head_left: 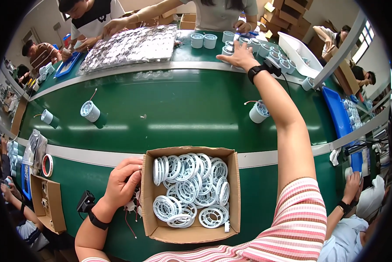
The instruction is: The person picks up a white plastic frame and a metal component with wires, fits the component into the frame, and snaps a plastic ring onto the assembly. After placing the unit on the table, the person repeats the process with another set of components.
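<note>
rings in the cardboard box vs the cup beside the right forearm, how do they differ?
Shape: the rings are flat with openings; the cup is a taller cylinder.
Placement: the rings lie heaped at mixed angles in the box; the cup sits apart on the green surface.
Wiring: the cup has a wire sticking out; the rings show none.
Shared: pale bluish colour.

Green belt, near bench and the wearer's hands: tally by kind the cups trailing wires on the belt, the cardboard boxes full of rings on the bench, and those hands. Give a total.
Cups trailing wires: 3
Cardboard box full of rings: 1
Left hand: 1
Right hand: 1
Total: 6
</note>
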